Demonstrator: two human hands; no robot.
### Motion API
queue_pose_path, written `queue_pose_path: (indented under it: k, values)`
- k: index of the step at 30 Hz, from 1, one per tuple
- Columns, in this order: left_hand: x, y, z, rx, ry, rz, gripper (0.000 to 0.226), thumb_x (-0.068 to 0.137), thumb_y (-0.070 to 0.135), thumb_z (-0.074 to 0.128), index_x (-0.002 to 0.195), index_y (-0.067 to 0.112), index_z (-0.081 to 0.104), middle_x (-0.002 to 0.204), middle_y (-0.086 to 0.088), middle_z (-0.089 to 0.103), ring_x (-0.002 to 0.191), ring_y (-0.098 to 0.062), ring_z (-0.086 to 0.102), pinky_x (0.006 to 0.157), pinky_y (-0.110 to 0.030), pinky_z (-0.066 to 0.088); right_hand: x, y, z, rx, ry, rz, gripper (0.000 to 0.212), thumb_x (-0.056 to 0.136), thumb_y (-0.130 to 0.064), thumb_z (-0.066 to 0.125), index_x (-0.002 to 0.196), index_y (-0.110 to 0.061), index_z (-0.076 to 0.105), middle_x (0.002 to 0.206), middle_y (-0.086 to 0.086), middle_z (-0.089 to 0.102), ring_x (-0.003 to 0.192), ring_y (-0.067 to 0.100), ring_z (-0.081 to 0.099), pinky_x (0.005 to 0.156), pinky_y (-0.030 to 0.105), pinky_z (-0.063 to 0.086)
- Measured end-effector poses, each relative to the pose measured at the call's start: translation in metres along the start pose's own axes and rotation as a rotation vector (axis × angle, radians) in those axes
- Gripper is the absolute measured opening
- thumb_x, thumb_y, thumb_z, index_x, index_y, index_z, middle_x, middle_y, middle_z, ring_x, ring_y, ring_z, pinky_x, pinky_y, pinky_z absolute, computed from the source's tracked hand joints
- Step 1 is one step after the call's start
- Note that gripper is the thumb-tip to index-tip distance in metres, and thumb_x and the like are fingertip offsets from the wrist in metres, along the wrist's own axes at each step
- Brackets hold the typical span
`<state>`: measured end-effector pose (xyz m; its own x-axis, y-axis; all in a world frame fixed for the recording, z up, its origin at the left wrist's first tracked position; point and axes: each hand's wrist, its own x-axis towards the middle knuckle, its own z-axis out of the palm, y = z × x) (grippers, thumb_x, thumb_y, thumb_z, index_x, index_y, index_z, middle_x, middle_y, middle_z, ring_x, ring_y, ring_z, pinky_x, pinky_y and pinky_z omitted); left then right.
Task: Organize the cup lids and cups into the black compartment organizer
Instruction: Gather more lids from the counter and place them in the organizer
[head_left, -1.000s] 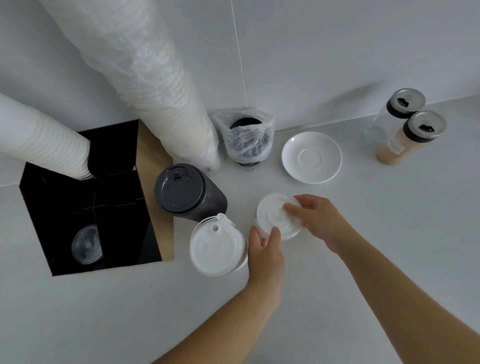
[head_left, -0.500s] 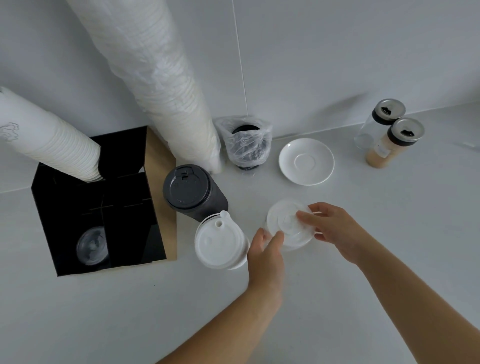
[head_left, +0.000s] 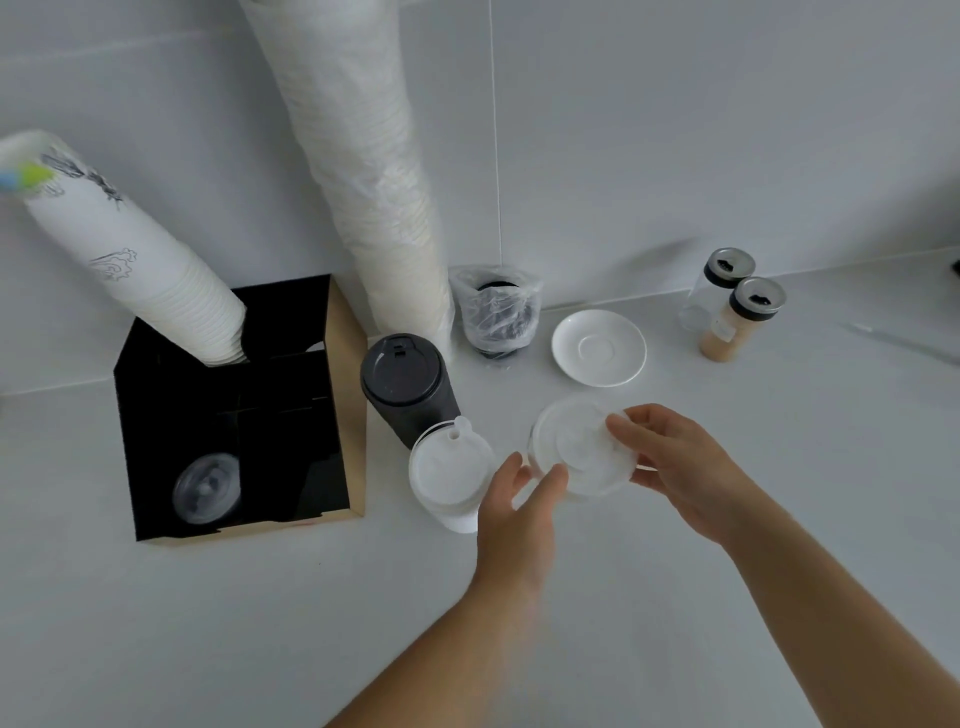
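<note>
Both hands hold a stack of translucent white lids (head_left: 576, 452) just above the counter. My right hand (head_left: 675, 467) grips its right rim; my left hand (head_left: 519, 499) pinches its near-left edge. To the left stand a stack of white lids (head_left: 447, 475) and a stack of black lids (head_left: 405, 387). The black compartment organizer (head_left: 332, 467) sits at the left. A leaning stack of white cups (head_left: 130, 260) stands in its back compartment and clear lids (head_left: 208, 488) lie in a front one.
A tall plastic-wrapped sleeve of cups (head_left: 374, 171) leans on the wall behind the black lids. A bagged stack of black lids (head_left: 496, 317), a white saucer (head_left: 598, 347) and two capped bottles (head_left: 737, 312) stand along the back wall.
The lid stack has lifted slightly and shifted right between both hands. The view has tilted up, showing more of the cup stacks.
</note>
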<state>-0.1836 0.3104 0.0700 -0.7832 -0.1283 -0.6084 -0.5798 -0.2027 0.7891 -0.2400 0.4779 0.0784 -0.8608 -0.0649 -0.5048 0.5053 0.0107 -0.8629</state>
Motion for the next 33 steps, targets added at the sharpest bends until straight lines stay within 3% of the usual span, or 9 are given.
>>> queue_pose_path:
  k: [4, 7, 13, 17, 20, 23, 28, 33]
  values:
    - [-0.017, 0.013, -0.017, -0.015, 0.027, 0.049, 0.081, 0.061, 0.053, 0.072, 0.136, 0.03, 0.053, 0.133, 0.015, 0.056, 0.125, -0.009, 0.052, 0.108, -0.041, 0.043, -0.017, -0.01, 0.016, 0.015, -0.004, -0.044, 0.044, 0.085, -0.036, 0.069, 0.112, -0.002, 0.063, 0.109, 0.014, 0.074, 0.102, 0.028, 0.071, 0.087, 0.034, 0.055]
    - [-0.027, 0.023, -0.033, -0.012, 0.006, 0.101, 0.082, 0.058, 0.056, 0.076, 0.134, 0.033, 0.056, 0.134, 0.014, 0.059, 0.125, -0.008, 0.053, 0.108, -0.041, 0.043, -0.03, -0.019, 0.03, 0.025, -0.027, -0.084, 0.057, 0.072, -0.045, 0.071, 0.109, -0.002, 0.064, 0.103, 0.011, 0.075, 0.095, 0.023, 0.071, 0.086, 0.033, 0.054]
    - [-0.045, 0.035, -0.059, -0.051, -0.083, 0.192, 0.044, 0.071, 0.039, 0.072, 0.115, 0.033, 0.07, 0.119, 0.015, 0.07, 0.114, 0.0, 0.061, 0.099, -0.028, 0.046, -0.047, -0.031, 0.05, 0.044, -0.064, -0.133, 0.043, 0.073, -0.041, 0.069, 0.1, -0.008, 0.065, 0.086, -0.001, 0.077, 0.083, 0.014, 0.072, 0.077, 0.028, 0.052]
    - [-0.052, 0.044, -0.084, -0.078, -0.077, 0.221, 0.025, 0.073, 0.037, 0.071, 0.098, 0.04, 0.075, 0.11, 0.017, 0.074, 0.106, 0.002, 0.065, 0.089, -0.024, 0.048, -0.052, -0.037, 0.075, 0.031, -0.076, -0.132, 0.041, 0.072, -0.04, 0.07, 0.098, -0.009, 0.065, 0.088, 0.001, 0.076, 0.084, 0.015, 0.071, 0.078, 0.029, 0.052]
    - [-0.053, 0.048, -0.109, -0.102, -0.061, 0.227, 0.024, 0.083, 0.029, 0.072, 0.106, 0.034, 0.073, 0.111, 0.012, 0.074, 0.106, -0.003, 0.066, 0.086, -0.021, 0.048, -0.054, -0.039, 0.1, 0.015, -0.087, -0.129, 0.044, 0.068, -0.042, 0.071, 0.098, -0.011, 0.066, 0.092, 0.003, 0.076, 0.087, 0.017, 0.071, 0.081, 0.031, 0.052]
    - [-0.054, 0.053, -0.135, -0.147, -0.032, 0.213, 0.041, 0.083, 0.03, 0.073, 0.123, 0.024, 0.066, 0.117, 0.007, 0.072, 0.109, -0.006, 0.065, 0.09, -0.023, 0.049, -0.054, -0.041, 0.127, -0.007, -0.099, -0.127, 0.047, 0.067, -0.044, 0.072, 0.101, -0.011, 0.067, 0.098, 0.006, 0.075, 0.092, 0.02, 0.071, 0.085, 0.034, 0.053]
    - [-0.058, 0.059, -0.185, -0.143, -0.02, 0.212, 0.03, 0.087, 0.027, 0.069, 0.117, 0.026, 0.067, 0.111, 0.005, 0.074, 0.109, -0.014, 0.067, 0.098, -0.034, 0.051, -0.054, -0.044, 0.174, -0.05, -0.139, -0.112, 0.034, 0.08, -0.034, 0.072, 0.104, -0.011, 0.068, 0.106, 0.011, 0.074, 0.094, 0.021, 0.07, 0.084, 0.033, 0.052]
    - [-0.063, 0.062, -0.234, -0.149, -0.014, 0.215, 0.011, 0.089, 0.027, 0.067, 0.096, 0.033, 0.073, 0.104, 0.0, 0.074, 0.104, -0.017, 0.068, 0.094, -0.03, 0.053, -0.055, -0.045, 0.225, -0.085, -0.175, -0.1, 0.028, 0.09, -0.026, 0.066, 0.108, -0.005, 0.066, 0.104, 0.012, 0.075, 0.091, 0.02, 0.071, 0.082, 0.03, 0.054]
